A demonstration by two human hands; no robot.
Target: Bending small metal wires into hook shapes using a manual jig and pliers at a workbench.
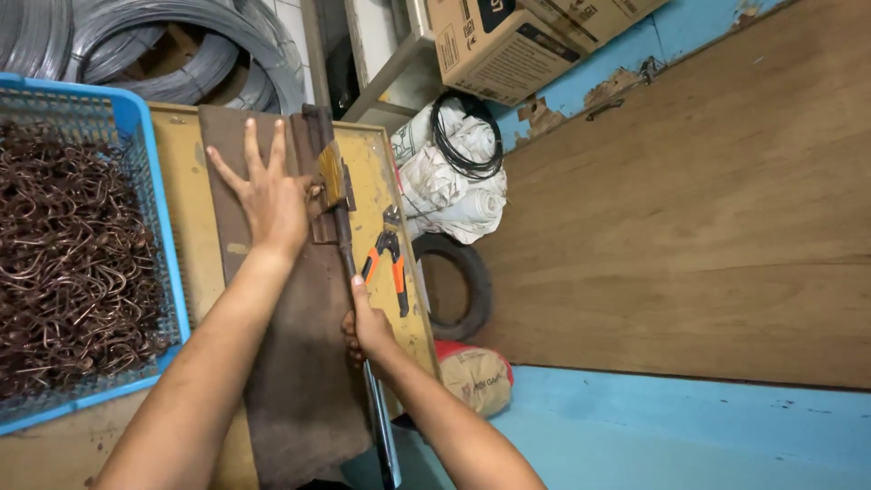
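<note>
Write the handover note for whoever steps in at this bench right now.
Left hand: flat, fingers spread, pressing on the brown plate beside the bending jig.
Right hand: closed around the long lever handle that runs from the jig.
Pliers with orange grips lie untouched on the yellow bench, right of the handle.
Blue basket on the left holds a heap of bent brown wire hooks.
Whether a wire sits in the jig cannot be seen.

The left hand (269, 192) lies flat on the brown board (299, 381); the right hand (367, 325) grips a lever handle (347, 249), probably metal, beside orange pliers (388, 263).
</note>
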